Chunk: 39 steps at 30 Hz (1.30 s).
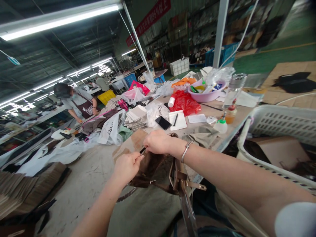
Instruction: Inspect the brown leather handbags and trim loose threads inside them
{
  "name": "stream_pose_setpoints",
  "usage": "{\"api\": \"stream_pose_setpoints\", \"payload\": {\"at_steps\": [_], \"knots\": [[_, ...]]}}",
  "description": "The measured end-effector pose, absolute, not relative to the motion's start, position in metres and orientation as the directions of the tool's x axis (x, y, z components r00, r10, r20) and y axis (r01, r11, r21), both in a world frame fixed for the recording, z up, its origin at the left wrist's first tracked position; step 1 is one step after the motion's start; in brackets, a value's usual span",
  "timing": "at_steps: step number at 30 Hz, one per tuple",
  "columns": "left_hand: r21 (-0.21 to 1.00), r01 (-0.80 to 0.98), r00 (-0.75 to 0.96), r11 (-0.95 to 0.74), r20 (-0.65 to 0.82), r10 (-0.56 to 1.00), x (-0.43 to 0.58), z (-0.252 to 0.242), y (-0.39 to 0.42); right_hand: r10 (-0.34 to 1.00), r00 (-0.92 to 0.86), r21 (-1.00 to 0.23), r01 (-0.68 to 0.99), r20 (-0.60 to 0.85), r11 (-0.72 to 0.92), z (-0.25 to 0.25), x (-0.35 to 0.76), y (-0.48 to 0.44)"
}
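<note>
A brown handbag (158, 169) lies on the table edge in front of me, its mouth facing up and gold-coloured metal fittings on its right side. My left hand (127, 166) pinches the bag's far left rim with thumb and fingers together. Close beside it, my right hand (158, 142) is closed on the same rim, the wrist bent over the opening. Between the two hands shows a small dark strip (142, 150); what it is I cannot make out. A strap (188, 210) hangs down from the bag's near right side.
Stacked brown pieces (32, 187) stand at left. Beyond the bag are a phone (163, 122), a notepad (181, 122) with a pen, and small bottles (220, 126). A white plastic basket (247, 138) is at right, a purple basin (207, 96) farther back. Another person (84, 105) works at far left.
</note>
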<state>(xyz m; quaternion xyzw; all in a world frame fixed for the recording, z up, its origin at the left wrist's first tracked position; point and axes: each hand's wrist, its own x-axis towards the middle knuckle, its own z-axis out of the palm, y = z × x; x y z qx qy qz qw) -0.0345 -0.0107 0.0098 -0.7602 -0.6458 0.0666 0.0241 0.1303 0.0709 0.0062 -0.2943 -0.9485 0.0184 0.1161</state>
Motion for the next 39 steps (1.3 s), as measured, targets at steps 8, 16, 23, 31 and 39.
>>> {"api": "stream_pose_setpoints", "payload": {"at_steps": [8,16,23,31,39], "knots": [[0.022,0.978,0.207,-0.206,-0.023,0.978,-0.027,0.011,0.004,0.565,-0.807,-0.109,0.555,0.17,0.825,0.009,0.131,0.073],[-0.009,0.983,0.186,-0.186,0.036,0.982,-0.027,0.006,0.012,0.515,-0.838,-0.133,0.498,0.18,0.857,0.024,0.164,0.077],[-0.026,0.986,0.166,-0.165,0.061,0.984,-0.033,0.002,0.01,0.641,-0.742,-0.051,0.645,0.197,0.762,0.019,0.167,0.074],[-0.004,0.985,0.174,-0.174,0.035,0.984,-0.03,0.002,0.009,0.791,-0.595,-0.099,0.787,0.144,0.61,0.016,0.16,0.074],[0.255,0.951,0.194,-0.172,-0.064,0.979,-0.032,0.01,0.015,0.809,-0.576,-0.129,0.799,0.118,0.588,0.014,0.162,0.081]]}}
